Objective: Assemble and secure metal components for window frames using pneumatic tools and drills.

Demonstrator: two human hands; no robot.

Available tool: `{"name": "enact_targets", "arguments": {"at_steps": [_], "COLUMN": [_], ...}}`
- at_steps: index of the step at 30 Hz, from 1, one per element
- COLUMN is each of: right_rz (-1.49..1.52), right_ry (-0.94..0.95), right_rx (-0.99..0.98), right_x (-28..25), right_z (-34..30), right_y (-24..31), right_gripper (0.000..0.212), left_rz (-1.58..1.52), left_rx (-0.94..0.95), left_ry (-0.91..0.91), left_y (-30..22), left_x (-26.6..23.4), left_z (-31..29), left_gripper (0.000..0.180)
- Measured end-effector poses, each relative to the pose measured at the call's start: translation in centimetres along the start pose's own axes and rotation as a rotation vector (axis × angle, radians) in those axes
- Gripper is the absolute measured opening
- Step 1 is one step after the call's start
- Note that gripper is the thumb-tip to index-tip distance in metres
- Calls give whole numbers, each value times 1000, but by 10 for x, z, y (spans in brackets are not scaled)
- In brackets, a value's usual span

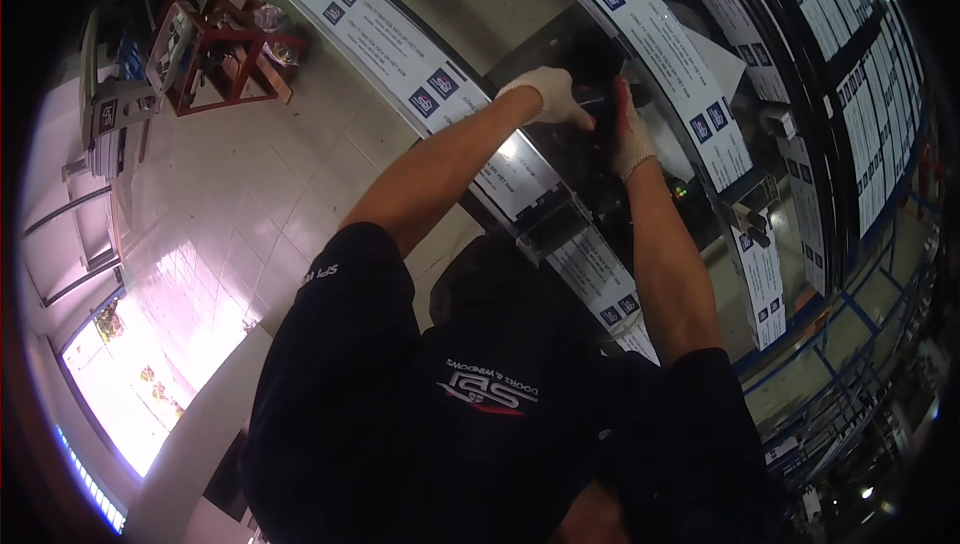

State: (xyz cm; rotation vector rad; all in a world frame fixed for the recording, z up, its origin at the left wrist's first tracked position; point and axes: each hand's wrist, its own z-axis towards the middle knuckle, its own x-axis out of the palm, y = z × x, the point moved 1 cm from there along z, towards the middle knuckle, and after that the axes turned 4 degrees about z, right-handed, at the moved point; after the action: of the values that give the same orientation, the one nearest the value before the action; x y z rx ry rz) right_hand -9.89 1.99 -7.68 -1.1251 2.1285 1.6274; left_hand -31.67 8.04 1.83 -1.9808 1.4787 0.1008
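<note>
My left hand (pixel 548 94), in a white glove, curls over the top of a black tool (pixel 592 64). The tool sits on a long dark profile (pixel 520 179) covered in white film with blue marks. My right hand (pixel 632 136) wears a white glove with a red patch and clasps the right side of the same tool, fingers pointing up. Both bare forearms reach forward from my dark shirt (pixel 480 414). A black bracket (pixel 553 224) sits on the profile nearer to me. The tool's lower part is hidden in shadow between my hands.
More film-wrapped profiles (pixel 700 94) lie side by side to the right, with a blue metal rack (pixel 860 284) beyond them. A red frame cart (pixel 225 44) and a grey machine (pixel 108 109) stand on the tiled floor (pixel 230 214) at the upper left. A bright window (pixel 125 384) is at the lower left.
</note>
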Motion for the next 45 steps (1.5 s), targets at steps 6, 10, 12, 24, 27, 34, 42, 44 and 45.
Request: {"name": "enact_targets", "arguments": {"at_steps": [6, 10, 12, 24, 27, 34, 42, 44, 45], "right_rz": [1316, 1203, 1184, 656, 453, 195, 186, 343, 287], "right_ry": [216, 224, 205, -12, -39, -23, 182, 364, 311], "right_rx": [500, 281, 202, 483, 503, 561, 462, 515, 400], "right_x": [14, 36, 49, 45, 44, 31, -10, -25, -30], "right_z": [-37, -39, -35, -38, -37, -17, 3, -3, -9], "right_y": [14, -12, -18, 44, 44, 47, 42, 53, 50], "right_gripper": [27, 50, 79, 92, 92, 92, 69, 61, 47], "left_rz": [253, 378, 552, 674, 702, 700, 678, 684, 685], "left_rx": [36, 57, 78, 129, 167, 199, 208, 220, 225], "left_ry": [-18, 28, 192, 234, 239, 242, 267, 256, 251], "left_y": [-4, -9, -24, -6, -3, -5, 1, 7, 7], "left_x": [10, 7, -4, -1, 1, -4, 4, 6, 7], "left_z": [-5, -38, -52, -65, -68, -65, -72, -67, -64], "left_gripper": [92, 114, 126, 103, 96, 89, 89, 89, 89]}}
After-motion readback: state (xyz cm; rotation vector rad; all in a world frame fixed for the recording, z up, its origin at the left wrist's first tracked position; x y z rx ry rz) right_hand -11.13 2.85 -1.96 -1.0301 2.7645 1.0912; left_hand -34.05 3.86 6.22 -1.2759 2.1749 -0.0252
